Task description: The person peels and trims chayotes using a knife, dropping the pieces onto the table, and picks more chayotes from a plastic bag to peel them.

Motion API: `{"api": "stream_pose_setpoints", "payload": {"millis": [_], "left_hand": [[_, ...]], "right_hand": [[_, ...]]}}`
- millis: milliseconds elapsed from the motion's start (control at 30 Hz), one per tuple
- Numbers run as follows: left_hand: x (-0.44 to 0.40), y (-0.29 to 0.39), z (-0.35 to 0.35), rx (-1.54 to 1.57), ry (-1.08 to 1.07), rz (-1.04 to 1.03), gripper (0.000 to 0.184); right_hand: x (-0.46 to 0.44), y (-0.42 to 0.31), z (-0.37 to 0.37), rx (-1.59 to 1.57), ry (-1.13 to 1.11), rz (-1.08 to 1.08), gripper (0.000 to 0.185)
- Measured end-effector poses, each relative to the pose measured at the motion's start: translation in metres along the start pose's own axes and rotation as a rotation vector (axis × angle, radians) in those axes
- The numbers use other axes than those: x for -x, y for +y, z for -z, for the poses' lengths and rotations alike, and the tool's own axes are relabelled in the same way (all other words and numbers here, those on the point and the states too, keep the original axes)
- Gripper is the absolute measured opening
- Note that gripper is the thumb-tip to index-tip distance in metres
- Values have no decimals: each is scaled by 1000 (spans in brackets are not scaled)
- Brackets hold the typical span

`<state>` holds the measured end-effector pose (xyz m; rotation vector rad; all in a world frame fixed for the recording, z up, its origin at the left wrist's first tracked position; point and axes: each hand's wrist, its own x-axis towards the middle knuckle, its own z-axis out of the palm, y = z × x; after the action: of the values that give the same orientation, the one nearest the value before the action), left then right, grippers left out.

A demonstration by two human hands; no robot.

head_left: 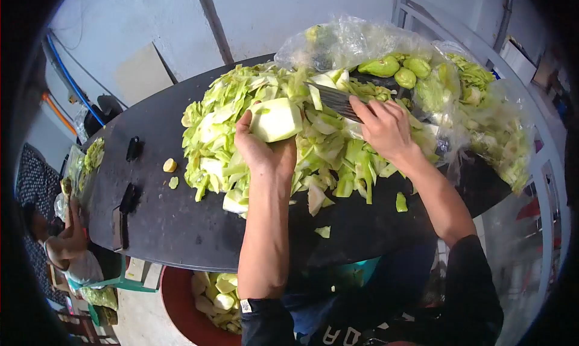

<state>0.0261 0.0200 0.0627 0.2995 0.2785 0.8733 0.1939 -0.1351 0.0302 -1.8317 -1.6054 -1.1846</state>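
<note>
On the dark table, green peelings lie heaped below the peeled vegetable, which the left hand cups with curled fingers; the right hand grips a dark-bladed tool. The vegetable looks firm, moist and likely slippery, best cradled from underneath

Near the left edge of the dark table lies a small black object, with another black object closer to the front edge. Beyond the left edge are a person in a pale sleeveless top, a blue hose and an orange hose. Past the back edge, a flat board stands against a pale wall; a metal railing runs beyond the right edge.
</note>
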Motion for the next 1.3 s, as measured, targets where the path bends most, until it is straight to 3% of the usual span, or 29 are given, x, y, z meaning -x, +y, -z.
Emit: {"api": "stream_pose_setpoints", "payload": {"millis": [200,267,300,467,567,800,900,967,1100,1200,1267,1300], "left_hand": [[0,-6,1,36,-71,-25,46],[1,-9,-6,-7,39,-87,48],[-6,-7,-3,-38,-3,-89,57],[0,-15,14,-158,9,-75,62],[-7,-27,19,-3,12,-281,43],[-10,-29,31,84,-104,-236,45],[-2,-27,20,0,-29,-282,46],[0,-24,4,-24,37,-437,46],[8,-20,-6,1,74,-437,36],[2,-15,5,46,-17,-339,36],[-1,-15,8,-231,-25,-332,42],[2,-15,2,-285,-35,-321,37]], "right_hand": [[0,-13,18,-41,30,94,41],[-3,-21,26,-38,37,128,38],[-3,-25,28,-32,62,171,38],[-6,-50,27,-61,137,272,37],[-8,-59,25,-73,145,275,36],[-9,-65,25,-43,150,257,33],[-8,-52,17,-52,121,197,33],[3,-28,-2,2,6,63,39],[8,-8,6,33,-43,-17,50],[7,-10,10,47,-45,-26,52],[8,-9,9,55,-36,-17,46],[8,-8,9,62,-29,-4,41]]}}
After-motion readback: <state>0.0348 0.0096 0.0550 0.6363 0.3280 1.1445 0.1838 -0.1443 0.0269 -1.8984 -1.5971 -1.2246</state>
